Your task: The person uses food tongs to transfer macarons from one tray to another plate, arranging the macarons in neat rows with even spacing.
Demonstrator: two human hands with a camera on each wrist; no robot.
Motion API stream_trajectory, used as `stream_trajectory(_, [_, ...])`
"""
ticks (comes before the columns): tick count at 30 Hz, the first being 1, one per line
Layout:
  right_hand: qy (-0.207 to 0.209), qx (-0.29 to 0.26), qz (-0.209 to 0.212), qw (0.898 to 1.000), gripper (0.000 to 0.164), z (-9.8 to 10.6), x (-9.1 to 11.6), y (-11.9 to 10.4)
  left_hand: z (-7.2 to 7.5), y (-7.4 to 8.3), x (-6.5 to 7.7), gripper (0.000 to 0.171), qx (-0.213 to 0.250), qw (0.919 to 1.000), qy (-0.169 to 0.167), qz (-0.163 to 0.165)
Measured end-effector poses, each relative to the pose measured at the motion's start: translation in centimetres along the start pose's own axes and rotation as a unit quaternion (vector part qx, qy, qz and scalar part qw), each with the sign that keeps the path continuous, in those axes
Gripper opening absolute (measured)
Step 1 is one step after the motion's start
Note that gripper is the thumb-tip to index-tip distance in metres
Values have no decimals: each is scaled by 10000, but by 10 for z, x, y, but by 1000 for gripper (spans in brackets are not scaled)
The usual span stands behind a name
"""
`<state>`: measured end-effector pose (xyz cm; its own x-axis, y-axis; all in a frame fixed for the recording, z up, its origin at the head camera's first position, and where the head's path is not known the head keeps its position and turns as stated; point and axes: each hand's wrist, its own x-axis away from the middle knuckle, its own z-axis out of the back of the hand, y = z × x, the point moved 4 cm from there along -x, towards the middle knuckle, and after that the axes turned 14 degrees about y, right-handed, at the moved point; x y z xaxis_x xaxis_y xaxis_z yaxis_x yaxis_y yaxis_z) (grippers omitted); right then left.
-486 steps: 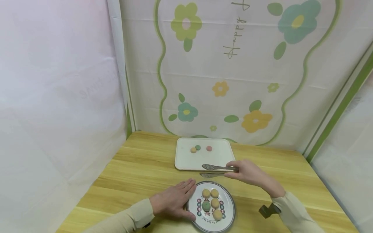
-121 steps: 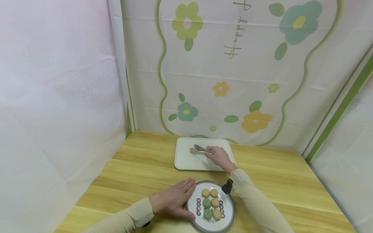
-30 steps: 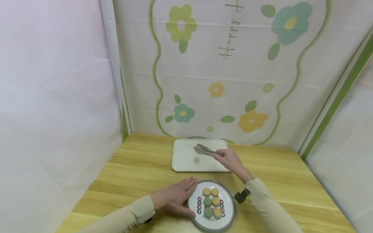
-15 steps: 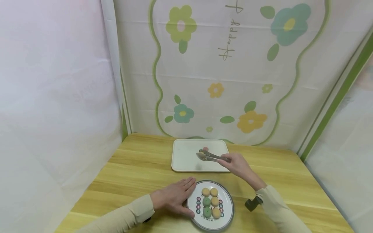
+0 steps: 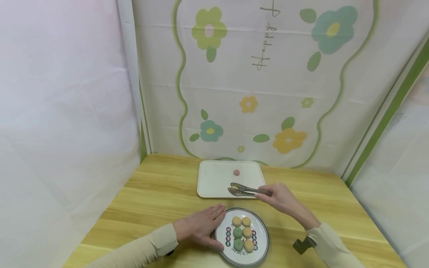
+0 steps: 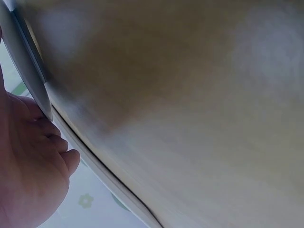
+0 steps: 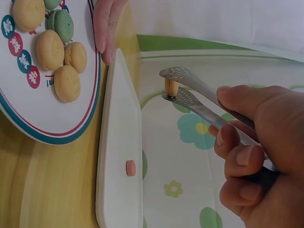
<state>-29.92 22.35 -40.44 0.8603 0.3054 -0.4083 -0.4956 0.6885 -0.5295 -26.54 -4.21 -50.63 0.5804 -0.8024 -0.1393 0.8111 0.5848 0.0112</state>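
My right hand (image 5: 268, 194) grips metal tongs (image 5: 246, 189) over the near edge of the white tray (image 5: 214, 178). In the right wrist view the tongs (image 7: 199, 92) pinch a small yellow macaron (image 7: 171, 87) in the air. One pink macaron (image 5: 236, 172) lies on the tray. In front of it a round patterned plate (image 5: 263, 227) carries several yellow and green macarons (image 5: 242, 232). My left hand (image 5: 206, 225) lies flat on the table with straight fingers against the plate's left rim. The left wrist view is blurred and shows only my left hand's fingers (image 6: 28, 161) and the tabletop.
The wooden table (image 5: 161, 193) is boxed in by a flowered cloth backdrop (image 5: 268, 93) behind and white sheets at both sides. The tray stands at the back centre and the plate at the front edge.
Over the last second my right hand brought the tongs with the yellow macaron from the tray's back to its near edge. The pink macaron came into sight. My left hand stayed put.
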Motion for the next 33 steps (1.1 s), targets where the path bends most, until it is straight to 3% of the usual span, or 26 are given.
stream_trajectory(14, [-351,-268,217,9988,18,15,21,-5,-2,-1,0,115,15,9999,-80,70])
stream_trajectory(24, [-528,-381,601,9961,21,24,34,-3,-1,1,1,114,-61,10000,-6,15])
stream_trajectory(33, [-1137,-648,540,9899,22,33,39,0,-2,0,1,115,12,10000,-12,83])
